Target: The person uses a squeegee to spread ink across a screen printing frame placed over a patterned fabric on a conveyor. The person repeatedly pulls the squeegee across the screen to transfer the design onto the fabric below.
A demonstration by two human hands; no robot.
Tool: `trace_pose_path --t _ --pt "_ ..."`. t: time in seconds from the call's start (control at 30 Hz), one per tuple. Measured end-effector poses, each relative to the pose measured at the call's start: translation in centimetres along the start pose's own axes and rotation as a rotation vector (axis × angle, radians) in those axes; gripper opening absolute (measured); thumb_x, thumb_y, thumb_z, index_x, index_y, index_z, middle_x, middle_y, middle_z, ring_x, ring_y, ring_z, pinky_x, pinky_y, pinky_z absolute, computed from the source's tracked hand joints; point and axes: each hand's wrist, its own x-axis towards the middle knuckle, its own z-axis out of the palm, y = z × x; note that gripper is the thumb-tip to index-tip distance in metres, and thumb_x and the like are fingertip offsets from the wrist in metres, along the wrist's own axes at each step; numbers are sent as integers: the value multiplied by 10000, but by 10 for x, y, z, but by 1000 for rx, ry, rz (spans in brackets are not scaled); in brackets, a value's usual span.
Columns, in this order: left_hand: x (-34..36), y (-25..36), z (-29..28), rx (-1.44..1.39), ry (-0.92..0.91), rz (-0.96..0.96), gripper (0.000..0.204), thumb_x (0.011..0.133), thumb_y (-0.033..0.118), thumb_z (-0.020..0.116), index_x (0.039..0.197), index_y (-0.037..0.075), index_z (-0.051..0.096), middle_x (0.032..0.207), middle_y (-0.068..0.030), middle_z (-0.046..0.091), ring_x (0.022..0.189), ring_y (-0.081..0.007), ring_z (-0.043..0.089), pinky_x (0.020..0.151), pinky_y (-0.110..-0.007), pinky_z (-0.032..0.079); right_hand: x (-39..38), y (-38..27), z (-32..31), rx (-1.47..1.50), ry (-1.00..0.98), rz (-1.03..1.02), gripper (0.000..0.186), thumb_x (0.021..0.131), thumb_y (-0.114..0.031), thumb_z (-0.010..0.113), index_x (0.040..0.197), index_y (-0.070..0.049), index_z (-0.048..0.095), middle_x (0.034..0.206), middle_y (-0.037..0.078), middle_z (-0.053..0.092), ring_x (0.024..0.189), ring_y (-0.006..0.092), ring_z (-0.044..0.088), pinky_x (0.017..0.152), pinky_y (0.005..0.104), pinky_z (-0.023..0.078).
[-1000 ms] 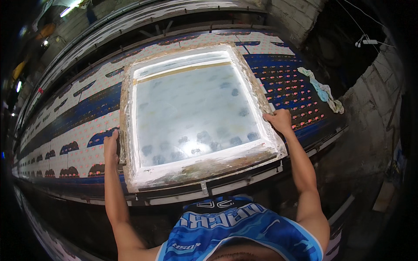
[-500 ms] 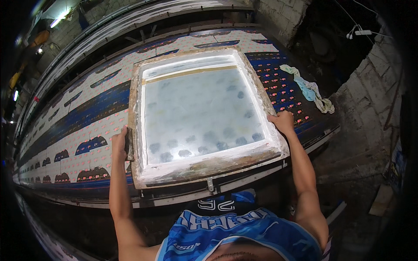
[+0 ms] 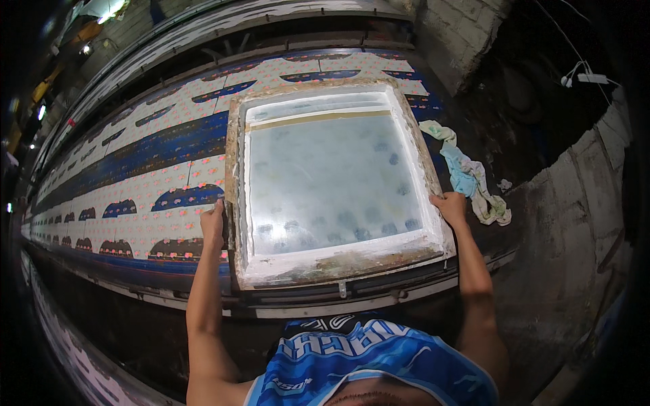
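The framed screen [image 3: 332, 183] lies over the table [image 3: 125, 268], its near side at the table's near edge; whether its whole underside touches the surface cannot be determined. Both hands are engaged on it. The left hand [image 3: 212, 224] grasps the left side low down, thumb uppermost. The right hand [image 3: 452, 207] grasps the right side near the near corner, thumb laid on the rim; the undersides of the fingers on both hands are hidden.

The mesh is pale grey-green with dark blotches, mostly toward the near end; a tan strip [image 3: 321, 120] crosses its far end. The frame's inner border is coated white, the outer wood stained and worn.

White cloth pieces [image 3: 196, 172] with small pink motifs lie on the table, left of and beyond the screen. A crumpled rag [image 3: 463, 181], partly light blue, lies just right of the screen.
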Motion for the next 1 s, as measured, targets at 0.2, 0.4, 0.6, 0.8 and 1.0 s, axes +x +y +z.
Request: trace_pose_path --t 0.2,0.4,0.6,0.8,1.0 --pt "-26 -11 36 -8 -5 -20 511 970 398 650 732 -54 635 665 -23 555 646 -112 469 591 -352 398 -8 45 15 51 -17 36 551 724 -428 813 568 61 614 495 227 520 428 320 509 493 467 408" --pt "-30 -26 53 94 21 27 523 968 397 645 741 -74 647 678 -50 584 648 -121 482 599 -361 410 -12 79 20 -2 -43 47 546 749 -462 787 617 50 650 574 244 586 511 382 579 545 492 443" --pt "-38 -26 75 94 22 30 539 958 408 651 725 -77 638 668 -71 590 623 -136 476 585 -380 408 -9 100 13 26 -28 37 550 745 -492 780 667 44 682 621 252 614 563 399 612 574 498 461" --pt "-45 -26 91 133 36 37 569 943 446 658 767 -94 658 678 -116 630 633 -161 530 593 -393 427 -2 117 6 -26 -91 47 552 741 -490 783 675 49 685 623 257 614 556 395 606 571 491 460" --pt "-40 -32 89 280 46 54 594 954 480 629 811 -95 677 703 -146 653 642 -205 575 614 -407 443 -2 112 6 -37 -64 10 547 750 -473 787 674 58 679 620 257 615 581 403 623 591 490 472"
